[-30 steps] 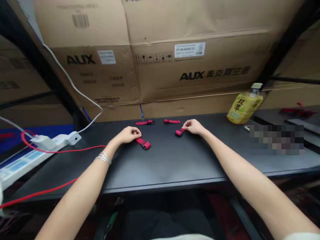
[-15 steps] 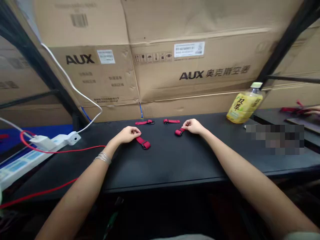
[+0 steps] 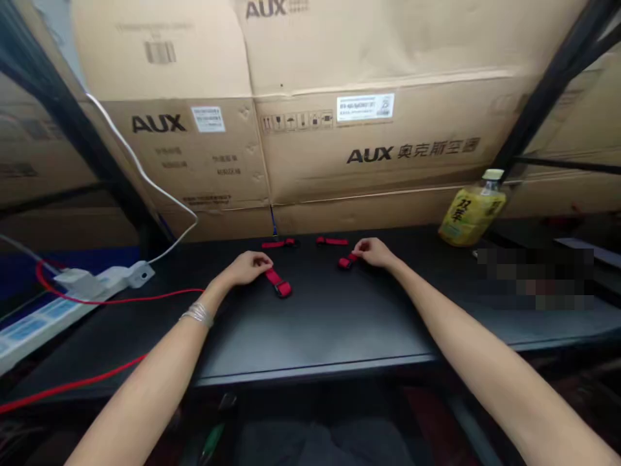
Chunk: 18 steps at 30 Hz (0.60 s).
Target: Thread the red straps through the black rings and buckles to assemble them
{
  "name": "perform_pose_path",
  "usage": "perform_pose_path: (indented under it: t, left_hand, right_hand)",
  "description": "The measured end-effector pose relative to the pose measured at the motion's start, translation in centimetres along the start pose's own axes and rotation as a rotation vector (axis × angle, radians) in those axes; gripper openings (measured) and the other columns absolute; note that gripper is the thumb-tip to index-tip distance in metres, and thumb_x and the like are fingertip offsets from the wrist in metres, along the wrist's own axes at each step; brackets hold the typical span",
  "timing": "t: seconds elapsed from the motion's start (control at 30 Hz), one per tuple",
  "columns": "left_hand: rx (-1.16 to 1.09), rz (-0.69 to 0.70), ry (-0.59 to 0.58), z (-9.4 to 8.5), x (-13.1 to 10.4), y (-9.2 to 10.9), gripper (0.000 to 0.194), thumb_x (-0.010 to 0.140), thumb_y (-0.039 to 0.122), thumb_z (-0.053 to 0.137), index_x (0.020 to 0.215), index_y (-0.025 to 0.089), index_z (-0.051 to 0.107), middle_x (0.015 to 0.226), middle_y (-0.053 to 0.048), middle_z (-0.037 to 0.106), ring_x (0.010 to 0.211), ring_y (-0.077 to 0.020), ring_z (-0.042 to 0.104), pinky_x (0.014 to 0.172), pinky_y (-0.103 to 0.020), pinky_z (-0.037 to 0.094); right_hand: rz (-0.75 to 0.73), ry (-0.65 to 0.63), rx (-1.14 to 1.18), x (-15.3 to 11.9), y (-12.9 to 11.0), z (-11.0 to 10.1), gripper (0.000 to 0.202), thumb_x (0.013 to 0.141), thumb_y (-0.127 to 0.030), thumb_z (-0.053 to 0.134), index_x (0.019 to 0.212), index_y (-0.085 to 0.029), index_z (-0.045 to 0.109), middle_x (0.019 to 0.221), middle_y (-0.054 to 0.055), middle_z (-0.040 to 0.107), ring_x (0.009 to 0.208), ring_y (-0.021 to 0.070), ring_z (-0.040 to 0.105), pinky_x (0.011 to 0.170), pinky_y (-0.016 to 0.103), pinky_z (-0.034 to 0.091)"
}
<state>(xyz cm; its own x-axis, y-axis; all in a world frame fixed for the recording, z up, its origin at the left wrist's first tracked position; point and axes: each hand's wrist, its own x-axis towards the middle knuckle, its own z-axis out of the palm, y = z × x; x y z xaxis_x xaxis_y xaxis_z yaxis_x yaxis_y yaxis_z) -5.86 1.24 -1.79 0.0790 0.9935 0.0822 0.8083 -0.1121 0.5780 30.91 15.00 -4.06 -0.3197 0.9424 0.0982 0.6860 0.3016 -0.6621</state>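
A flat black bench (image 3: 310, 340) is spanning mid-frame; near centre, the left hand (image 3: 246, 267) is pinching a black-buckled red fabric strap (image 3: 284, 289), the right hand (image 3: 374, 252) a second red fabric strap (image 3: 344, 263), seemingly positioning both; adjusting further is calling for steady grips.

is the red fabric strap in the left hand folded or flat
Folded at one end: the red fabric strap loops back at its dark buckle; the left hand pinches the other end.
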Motion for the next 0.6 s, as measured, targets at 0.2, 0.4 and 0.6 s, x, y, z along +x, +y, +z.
perform_pose_path:
  t: [0.2, 0.4, 0.6]
  left_hand:
    - [-0.042, 0.007, -0.011, 0.1, 0.13, -0.3, 0.042, 0.075, 0.05, 0.061, 0.091, 0.014, 0.073, 0.075, -0.006, 0.07, 0.063, -0.0169, 0.057, 0.059, -0.027, 0.042]
    - [-0.035, 0.009, 0.043, 0.05, 0.21, -0.32, 0.039, 0.073, 0.049, 0.062, 0.089, 0.015, 0.073, 0.073, -0.005, 0.069, 0.062, -0.0164, 0.056, 0.059, -0.026, 0.042]
    - [-0.049, -0.004, 0.051, 0.06, 0.24, -0.39, 0.038, 0.071, 0.049, 0.065, 0.088, 0.015, 0.073, 0.072, -0.005, 0.069, 0.062, -0.0165, 0.057, 0.058, -0.026, 0.042]
  right_hand:
    - [-0.003, 0.0, -0.016, 0.1, 0.14, 0.08, 0.014, 0.078, -0.027, 0.067, 0.076, -0.014, 0.069, 0.07, 0.002, 0.066, 0.064, 0.0098, 0.054, 0.06, 0.02, 0.038]
    - [-0.001, -0.018, -0.004, -0.11, -0.3, -0.12, 0.014, 0.077, -0.027, 0.067, 0.074, -0.013, 0.068, 0.07, 0.002, 0.066, 0.063, 0.0097, 0.055, 0.06, 0.021, 0.039]
    - [-0.015, -0.014, -0.035, -0.33, -0.26, -0.14, 0.016, 0.075, -0.029, 0.068, 0.074, -0.014, 0.069, 0.069, 0.002, 0.067, 0.063, 0.0102, 0.056, 0.058, 0.02, 0.039]
